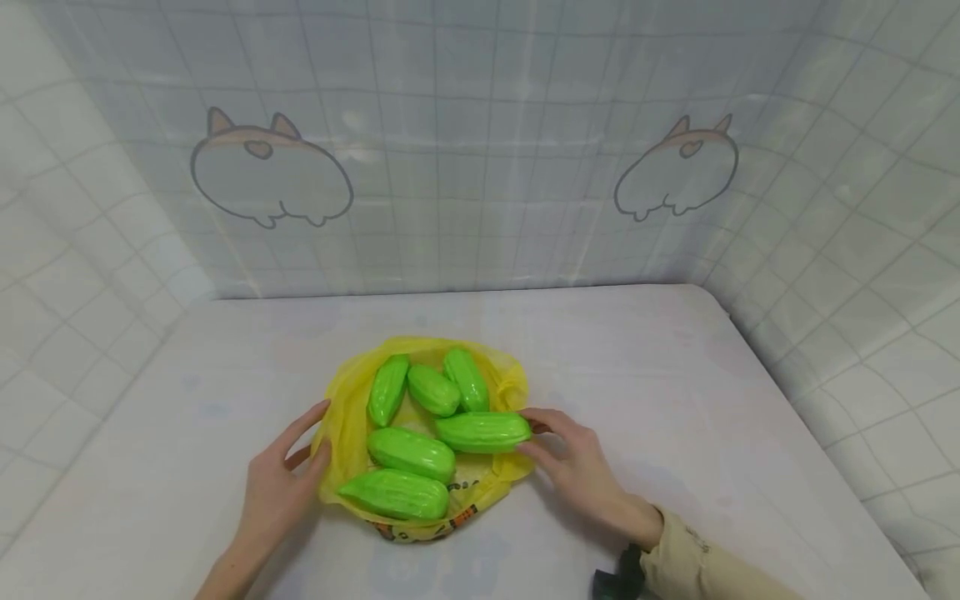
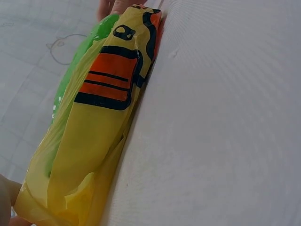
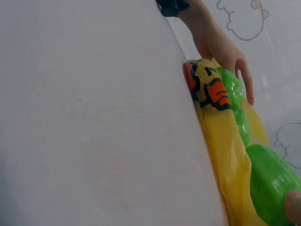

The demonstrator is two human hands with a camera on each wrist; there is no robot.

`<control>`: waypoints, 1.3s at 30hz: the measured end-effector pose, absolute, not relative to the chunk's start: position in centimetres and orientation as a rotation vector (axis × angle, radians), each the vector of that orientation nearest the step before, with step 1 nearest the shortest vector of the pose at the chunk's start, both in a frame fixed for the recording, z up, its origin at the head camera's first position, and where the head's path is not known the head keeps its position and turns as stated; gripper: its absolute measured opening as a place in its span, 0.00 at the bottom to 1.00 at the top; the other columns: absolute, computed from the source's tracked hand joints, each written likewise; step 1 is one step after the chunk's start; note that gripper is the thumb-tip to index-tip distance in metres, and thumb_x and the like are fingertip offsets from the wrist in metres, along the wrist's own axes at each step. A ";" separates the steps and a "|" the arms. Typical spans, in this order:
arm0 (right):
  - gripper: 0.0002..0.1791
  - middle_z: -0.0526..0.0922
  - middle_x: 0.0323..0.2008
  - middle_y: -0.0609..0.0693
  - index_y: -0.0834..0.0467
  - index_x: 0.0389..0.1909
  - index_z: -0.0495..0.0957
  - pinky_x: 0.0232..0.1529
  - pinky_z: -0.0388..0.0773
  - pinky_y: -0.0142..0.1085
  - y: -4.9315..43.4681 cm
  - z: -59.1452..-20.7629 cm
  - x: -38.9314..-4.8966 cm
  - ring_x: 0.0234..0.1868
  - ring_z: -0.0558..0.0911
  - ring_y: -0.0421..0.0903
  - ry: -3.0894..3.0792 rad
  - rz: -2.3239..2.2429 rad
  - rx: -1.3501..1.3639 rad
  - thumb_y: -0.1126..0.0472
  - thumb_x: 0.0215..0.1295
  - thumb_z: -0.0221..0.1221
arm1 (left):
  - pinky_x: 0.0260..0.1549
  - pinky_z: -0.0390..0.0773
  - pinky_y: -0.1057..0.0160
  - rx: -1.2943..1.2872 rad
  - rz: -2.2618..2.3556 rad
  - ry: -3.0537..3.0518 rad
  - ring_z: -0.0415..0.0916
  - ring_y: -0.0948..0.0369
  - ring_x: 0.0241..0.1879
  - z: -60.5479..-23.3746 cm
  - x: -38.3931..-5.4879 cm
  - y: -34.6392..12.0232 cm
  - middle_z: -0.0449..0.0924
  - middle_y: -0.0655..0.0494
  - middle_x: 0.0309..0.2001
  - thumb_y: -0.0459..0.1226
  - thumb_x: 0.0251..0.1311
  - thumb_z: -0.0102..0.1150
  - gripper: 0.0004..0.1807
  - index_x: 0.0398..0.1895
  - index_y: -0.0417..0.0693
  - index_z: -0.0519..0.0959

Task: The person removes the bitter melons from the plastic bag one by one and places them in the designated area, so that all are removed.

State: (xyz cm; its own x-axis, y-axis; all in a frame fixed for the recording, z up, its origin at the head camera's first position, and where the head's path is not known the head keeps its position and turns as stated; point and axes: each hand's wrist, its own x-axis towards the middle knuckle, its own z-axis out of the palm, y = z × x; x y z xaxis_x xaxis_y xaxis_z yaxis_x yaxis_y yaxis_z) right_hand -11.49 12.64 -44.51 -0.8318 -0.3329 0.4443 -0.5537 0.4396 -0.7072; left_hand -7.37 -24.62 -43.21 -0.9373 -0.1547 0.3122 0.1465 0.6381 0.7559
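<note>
A yellow plastic bag [image 1: 348, 417] lies spread on the table with its mouth open upward. Several shiny green ridged gourds rest inside it; two lie at the near side, and one of these is a gourd [image 1: 397, 494] with a pointed left end. My left hand [image 1: 281, 483] holds the bag's left edge between thumb and fingers. On the right side, my right hand [image 1: 581, 471] grips the right end of a gourd [image 1: 482, 432] that lies crosswise at the bag's rim. In the right wrist view, the thumb [image 3: 293, 207] presses on that gourd.
A pale table [image 1: 675, 375] runs out on both sides of the bag. Behind it hangs a white grid-patterned curtain [image 1: 480, 208] with cartoon animal drawings, and similar sheets flank left and right. A dark strap [image 1: 626, 575] shows at the right wrist.
</note>
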 end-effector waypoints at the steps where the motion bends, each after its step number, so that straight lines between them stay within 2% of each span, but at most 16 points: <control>1: 0.25 0.84 0.53 0.44 0.55 0.59 0.78 0.54 0.84 0.39 12.8 -44.5 -11.5 0.49 0.83 0.39 -2.460 1.351 0.762 0.62 0.59 0.70 | 0.46 0.72 0.89 0.004 -1.203 -2.510 0.59 0.90 0.60 -43.2 -7.4 -24.6 0.76 0.50 0.65 0.29 0.65 0.58 0.29 0.68 0.57 0.74; 8: 0.24 0.83 0.54 0.43 0.52 0.60 0.78 0.56 0.83 0.40 13.9 -44.0 -11.5 0.50 0.83 0.39 -2.471 1.430 0.728 0.61 0.62 0.67 | 0.45 0.72 0.89 0.012 -1.201 -2.504 0.59 0.90 0.60 -43.3 -7.4 -24.7 0.76 0.50 0.65 0.29 0.65 0.59 0.29 0.68 0.58 0.74; 15: 0.24 0.83 0.56 0.45 0.52 0.61 0.77 0.58 0.80 0.31 15.0 -43.7 -11.8 0.51 0.83 0.41 -2.423 1.519 0.723 0.66 0.64 0.65 | 0.45 0.72 0.89 0.000 -1.203 -2.507 0.59 0.90 0.60 -43.3 -7.4 -24.7 0.76 0.50 0.65 0.29 0.65 0.59 0.29 0.68 0.58 0.74; 21: 0.23 0.83 0.56 0.47 0.53 0.61 0.77 0.59 0.79 0.30 16.0 -43.6 -12.0 0.51 0.82 0.42 -2.411 1.559 0.683 0.67 0.64 0.64 | 0.44 0.73 0.89 -0.006 -1.197 -2.511 0.59 0.89 0.60 -43.3 -7.4 -24.7 0.76 0.50 0.66 0.28 0.65 0.58 0.29 0.68 0.58 0.74; 25: 0.23 0.83 0.55 0.49 0.55 0.61 0.77 0.60 0.79 0.29 16.8 -43.6 -12.3 0.52 0.82 0.40 -2.416 1.555 0.637 0.67 0.64 0.64 | 0.44 0.74 0.88 -0.007 -1.208 -2.506 0.59 0.89 0.60 -43.3 -7.3 -24.6 0.76 0.50 0.65 0.28 0.65 0.58 0.29 0.68 0.57 0.74; 32: 0.24 0.83 0.56 0.51 0.57 0.61 0.77 0.58 0.76 0.21 18.0 -43.5 -12.7 0.53 0.81 0.37 -2.454 1.532 0.519 0.67 0.63 0.65 | 0.43 0.74 0.88 -0.006 -1.200 -2.511 0.59 0.90 0.59 -43.2 -7.3 -24.5 0.76 0.49 0.65 0.28 0.64 0.58 0.29 0.68 0.57 0.74; 39: 0.23 0.81 0.58 0.55 0.60 0.61 0.76 0.58 0.75 0.20 19.4 -43.6 -13.4 0.54 0.79 0.33 -2.440 1.552 0.481 0.70 0.65 0.62 | 0.44 0.73 0.88 0.014 -1.207 -2.537 0.62 0.84 0.62 -43.2 -7.2 -24.6 0.75 0.51 0.66 0.30 0.66 0.57 0.28 0.69 0.59 0.74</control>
